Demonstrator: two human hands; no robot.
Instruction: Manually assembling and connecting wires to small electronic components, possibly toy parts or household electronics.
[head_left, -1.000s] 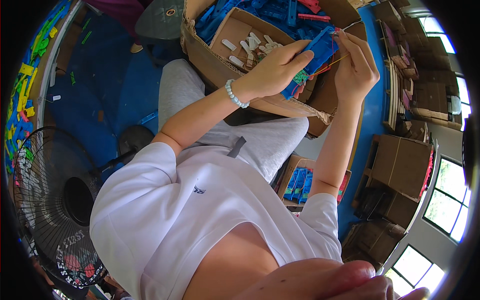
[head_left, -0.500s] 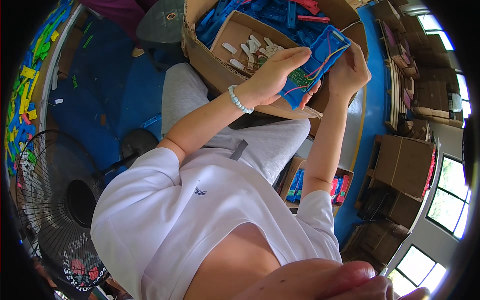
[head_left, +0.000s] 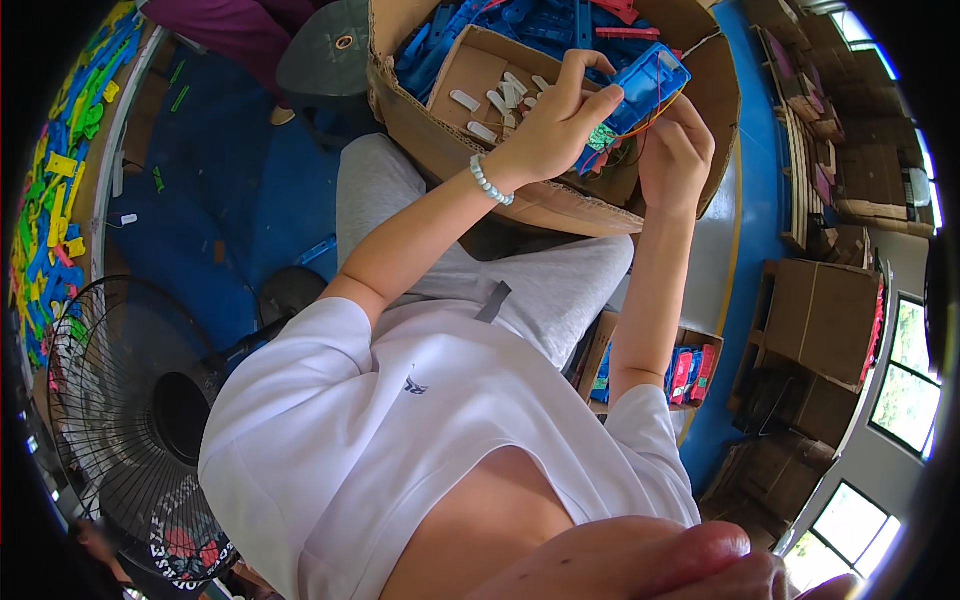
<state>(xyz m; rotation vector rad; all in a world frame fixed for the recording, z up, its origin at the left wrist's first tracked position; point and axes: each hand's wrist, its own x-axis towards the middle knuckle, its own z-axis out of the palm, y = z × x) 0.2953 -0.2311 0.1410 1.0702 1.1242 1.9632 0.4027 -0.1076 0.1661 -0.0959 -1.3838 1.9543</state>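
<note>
My left hand [head_left: 555, 130] is closed around a blue plastic casing [head_left: 655, 82], thumb and forefinger on its near edge. A small green circuit board [head_left: 601, 137] shows at the casing's lower end, with thin coloured wires [head_left: 640, 128] running out from it. My right hand [head_left: 675, 160] is closed just below the casing, its fingertips bent in on the wires; the exact grip is partly hidden. Under both hands is a shallow cardboard tray [head_left: 458, 78] with small white oblong pieces [head_left: 497, 103].
The tray sits in a large cardboard box [head_left: 520, 200] of blue and red casings on my lap side. A black fan [head_left: 130, 390] stands at left, near a heap of coloured plastic parts [head_left: 50, 210]. A small box of parts [head_left: 690, 375] is by my right elbow. Another person's leg [head_left: 235, 40] shows at far left.
The casing has turned over and tilted, its board end now less visible. My right hand has let go of the casing's right side and moved down to the wires.
</note>
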